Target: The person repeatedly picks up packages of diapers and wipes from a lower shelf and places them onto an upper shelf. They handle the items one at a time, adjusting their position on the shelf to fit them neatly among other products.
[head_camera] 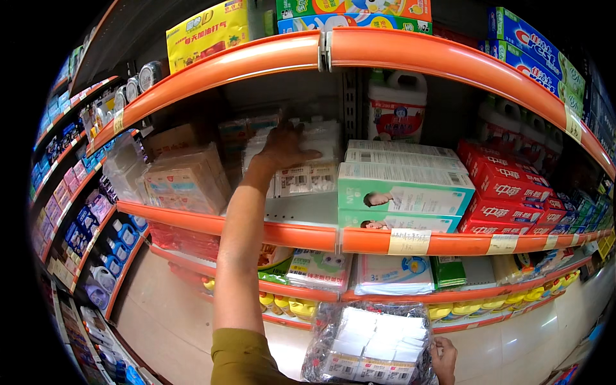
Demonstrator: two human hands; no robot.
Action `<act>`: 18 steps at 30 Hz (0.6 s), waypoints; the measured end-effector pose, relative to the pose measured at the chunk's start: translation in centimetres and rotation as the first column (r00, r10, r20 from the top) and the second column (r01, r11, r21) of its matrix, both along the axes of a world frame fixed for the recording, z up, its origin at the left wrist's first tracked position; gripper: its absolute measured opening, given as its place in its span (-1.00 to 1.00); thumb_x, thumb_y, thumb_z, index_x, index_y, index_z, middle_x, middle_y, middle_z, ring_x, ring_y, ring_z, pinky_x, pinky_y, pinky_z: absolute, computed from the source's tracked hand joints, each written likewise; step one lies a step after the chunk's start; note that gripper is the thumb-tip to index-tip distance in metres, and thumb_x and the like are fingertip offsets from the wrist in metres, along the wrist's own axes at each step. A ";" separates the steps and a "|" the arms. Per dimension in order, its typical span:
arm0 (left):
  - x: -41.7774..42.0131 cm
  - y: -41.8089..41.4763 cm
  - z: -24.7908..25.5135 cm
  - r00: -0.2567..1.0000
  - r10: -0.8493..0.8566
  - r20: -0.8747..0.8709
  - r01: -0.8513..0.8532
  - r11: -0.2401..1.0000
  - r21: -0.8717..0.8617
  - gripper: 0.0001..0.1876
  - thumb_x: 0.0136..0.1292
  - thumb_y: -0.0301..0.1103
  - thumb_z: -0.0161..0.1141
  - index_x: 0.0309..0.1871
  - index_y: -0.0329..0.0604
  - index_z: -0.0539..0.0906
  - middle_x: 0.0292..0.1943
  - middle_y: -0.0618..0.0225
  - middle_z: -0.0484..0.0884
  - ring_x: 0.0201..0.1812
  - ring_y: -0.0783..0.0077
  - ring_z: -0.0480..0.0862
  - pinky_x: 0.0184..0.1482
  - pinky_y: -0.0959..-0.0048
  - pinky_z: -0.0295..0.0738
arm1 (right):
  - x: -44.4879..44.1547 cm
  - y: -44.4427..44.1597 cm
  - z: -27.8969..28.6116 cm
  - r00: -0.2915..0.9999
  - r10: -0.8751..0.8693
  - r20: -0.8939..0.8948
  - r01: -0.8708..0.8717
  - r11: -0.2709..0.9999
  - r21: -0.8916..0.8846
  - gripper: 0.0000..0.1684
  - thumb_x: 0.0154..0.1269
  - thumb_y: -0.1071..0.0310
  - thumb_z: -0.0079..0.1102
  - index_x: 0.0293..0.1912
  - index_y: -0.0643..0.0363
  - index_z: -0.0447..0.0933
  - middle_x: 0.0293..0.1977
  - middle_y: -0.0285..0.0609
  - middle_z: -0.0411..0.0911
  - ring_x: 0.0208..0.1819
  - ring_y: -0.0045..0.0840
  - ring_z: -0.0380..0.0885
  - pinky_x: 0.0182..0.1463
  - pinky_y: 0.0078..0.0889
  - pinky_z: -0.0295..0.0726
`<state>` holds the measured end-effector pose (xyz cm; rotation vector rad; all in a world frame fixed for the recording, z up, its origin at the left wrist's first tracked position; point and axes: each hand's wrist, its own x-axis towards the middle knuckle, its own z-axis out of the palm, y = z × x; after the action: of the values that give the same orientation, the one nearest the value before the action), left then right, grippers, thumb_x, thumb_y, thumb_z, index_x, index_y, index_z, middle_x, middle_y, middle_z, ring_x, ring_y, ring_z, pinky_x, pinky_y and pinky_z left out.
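My left hand [284,144] reaches into the middle shelf, fingers spread, over white packets with printed labels [305,179] stacked in plastic wrap. Whether its fingers press on them is unclear. Low in the view, a clear plastic bag [320,332] holds rows of similar white packets [378,337]. My right hand [443,360] is at the right side of this bag, fingers bent; the grip itself is partly hidden. Left of my left hand stand wrapped tan packs [185,178], and to the right are green and white boxes [404,190].
An orange shelf edge [231,57] curves above my left hand, another orange edge [293,237] lies beneath the forearm. Red toothpaste boxes [510,183] and a white jug [397,106] share the middle shelf. Wrapped packs [394,274] lie on the shelf below; stocked shelves line the left side.
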<state>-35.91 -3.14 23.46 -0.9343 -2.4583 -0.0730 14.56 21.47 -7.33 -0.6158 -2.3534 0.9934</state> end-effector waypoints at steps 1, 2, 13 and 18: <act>0.5 -0.1 0.3 1.000 -0.013 0.001 0.013 1.000 0.012 -0.12 -0.06 0.29 0.16 0.19 -0.28 0.40 0.20 -0.13 0.31 0.26 0.00 0.28 0.24 0.17 0.22 | 0.0 -0.1 0.0 1.000 0.002 -0.014 -0.002 1.000 0.009 -0.77 0.01 0.50 0.16 -0.26 0.37 0.51 -0.37 0.03 0.55 -0.35 -0.28 0.56 -0.24 -0.32 0.51; 0.9 -0.2 0.7 1.000 -0.025 0.002 0.025 0.999 0.024 -0.12 -0.07 0.27 0.19 0.19 -0.28 0.40 0.18 -0.14 0.33 0.23 0.00 0.32 0.22 0.18 0.26 | -0.1 -0.1 0.0 1.000 0.005 -0.028 -0.005 1.000 0.017 -0.78 0.01 0.51 0.16 -0.27 0.37 0.51 -0.38 0.04 0.55 -0.37 -0.27 0.56 -0.25 -0.30 0.52; 4.1 -0.6 4.2 0.861 -0.010 0.508 0.029 0.999 -0.030 -0.24 -0.16 0.12 0.33 0.10 -0.20 0.52 0.08 0.04 0.51 0.08 0.10 0.51 0.12 0.35 0.39 | -0.3 -0.7 0.8 0.999 -0.006 0.053 0.004 0.999 0.032 -0.78 0.01 0.50 0.17 -0.27 0.37 0.52 -0.37 0.06 0.55 -0.34 -0.22 0.56 -0.22 -0.29 0.52; 4.2 -0.5 3.8 0.884 0.057 0.465 -0.044 0.998 -0.037 -0.33 -0.10 0.10 0.29 0.04 -0.17 0.58 0.08 0.09 0.51 0.11 0.15 0.49 0.11 0.35 0.38 | 0.3 -0.9 0.9 0.999 0.012 0.040 -0.017 0.990 0.140 -0.77 0.00 0.51 0.17 -0.26 0.36 0.52 -0.37 0.05 0.56 -0.33 -0.21 0.56 -0.20 -0.28 0.51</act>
<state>-31.75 -3.67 27.28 -0.9490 -2.9299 -0.2792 14.91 20.58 -6.38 -0.5693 -2.4406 0.8199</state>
